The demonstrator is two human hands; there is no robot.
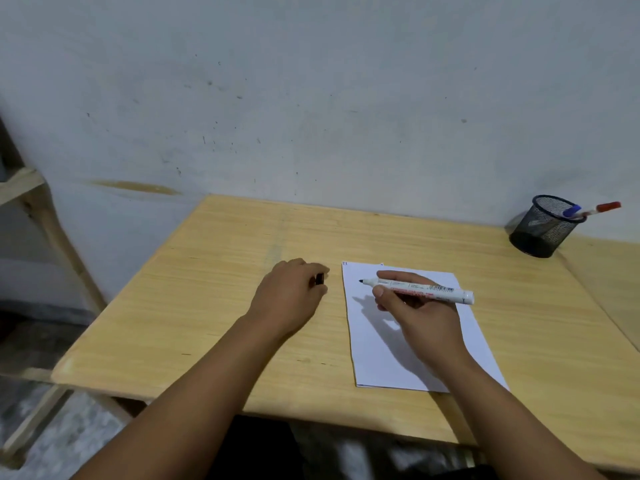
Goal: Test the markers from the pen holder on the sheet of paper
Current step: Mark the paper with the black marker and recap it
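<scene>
Head view, looking down on a wooden table (194, 306) set against a pale scuffed wall (311, 98). Right hand (419, 313) grips an uncapped white marker (420, 289), black tip pointing left and poised just above the upper part of the paper (381, 355); whether the tip touches cannot be told. Left hand (291, 292) rests on the table just left of the paper, fingers curled around a small black cap (319, 278). Paper lies right of centre, its near edge close to the table's front edge. Mesh holder (543, 226) stands at the far right corner by the wall, well apart from the hands, with a blue-capped marker (571, 211) and a red-capped marker (604, 207) leaning out. Bare tabletop spreads wide to the left and beyond the paper. A wooden frame (38, 209) stands left of the table
</scene>
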